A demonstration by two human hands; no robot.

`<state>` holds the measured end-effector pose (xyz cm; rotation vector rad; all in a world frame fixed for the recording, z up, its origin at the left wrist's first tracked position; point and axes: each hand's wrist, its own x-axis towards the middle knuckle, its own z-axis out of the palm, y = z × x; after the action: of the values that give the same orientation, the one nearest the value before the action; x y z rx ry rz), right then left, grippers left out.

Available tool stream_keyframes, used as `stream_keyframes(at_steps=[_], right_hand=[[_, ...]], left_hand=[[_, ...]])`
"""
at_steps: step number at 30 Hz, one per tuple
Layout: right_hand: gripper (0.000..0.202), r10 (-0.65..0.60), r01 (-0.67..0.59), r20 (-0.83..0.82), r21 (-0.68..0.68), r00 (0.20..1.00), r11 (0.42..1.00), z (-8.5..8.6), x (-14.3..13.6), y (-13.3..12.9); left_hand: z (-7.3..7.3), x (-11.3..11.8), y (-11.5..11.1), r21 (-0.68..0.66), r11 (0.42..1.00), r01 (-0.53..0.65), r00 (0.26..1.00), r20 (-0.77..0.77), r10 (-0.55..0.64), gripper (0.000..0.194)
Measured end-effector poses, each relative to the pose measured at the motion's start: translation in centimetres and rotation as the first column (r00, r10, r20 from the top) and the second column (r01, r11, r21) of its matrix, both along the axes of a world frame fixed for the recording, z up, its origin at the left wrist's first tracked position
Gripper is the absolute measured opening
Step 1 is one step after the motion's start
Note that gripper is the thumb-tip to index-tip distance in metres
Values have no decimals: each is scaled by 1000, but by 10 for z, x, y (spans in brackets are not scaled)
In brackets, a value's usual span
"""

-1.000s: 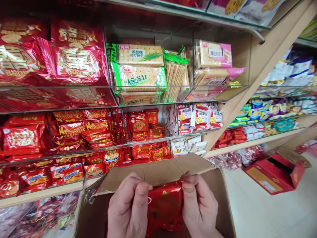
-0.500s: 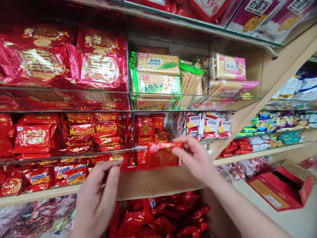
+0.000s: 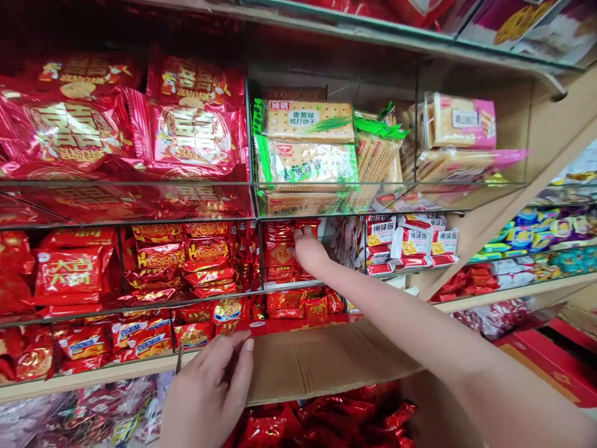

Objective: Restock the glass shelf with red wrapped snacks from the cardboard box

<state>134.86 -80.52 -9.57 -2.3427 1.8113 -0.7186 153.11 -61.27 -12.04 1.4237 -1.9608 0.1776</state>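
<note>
My right hand [image 3: 310, 252] reaches into a shelf compartment, its fingers closed at a shiny red snack packet [image 3: 278, 254] with gold print. The hand partly covers the packets around it. Below, an open cardboard box [image 3: 326, 361] has its flap leaning towards the shelf, and loose red packets [image 3: 275, 429] fill it. My left hand [image 3: 209, 386] is at the box's left side, fingers curled and thumb near them, gripping around its edge; the fingertips are partly hidden.
Clear dividers and shelf lips [image 3: 196, 298] bound the compartments. Green-edged cracker packs [image 3: 308, 162] lie above, white-and-red packets [image 3: 413, 242] to the right, and large red packs [image 3: 191, 134] at upper left. A red carton [image 3: 550, 361] stands at lower right.
My right hand has moved from above the box, with a red packet in it, forward into the shelf compartment. The view has shifted slightly; my left hand stays by the box.
</note>
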Motion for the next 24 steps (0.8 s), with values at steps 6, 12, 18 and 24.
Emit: stream_keyframes(at_steps=[6,12,18,24], right_hand=[[23,-3,1,-66,-30,998,1000,-9,-6,-6],[37,57,-53,15,-196,998,979,14,-30,17],[16,441,-465,285,15,851,885,30,-86,177],[16,30,27,-138,391,990,920,-85,-126,246]], left_hand=[[-2,-3,-2,-11,1000,-14,1000,6,14,19],[-3,-2,-2,18,997,-69,995,67,68,23],[2,-10,4,153,976,-156,988,32,153,30],[9,-24,6,245,931,-270,961,5,277,25]])
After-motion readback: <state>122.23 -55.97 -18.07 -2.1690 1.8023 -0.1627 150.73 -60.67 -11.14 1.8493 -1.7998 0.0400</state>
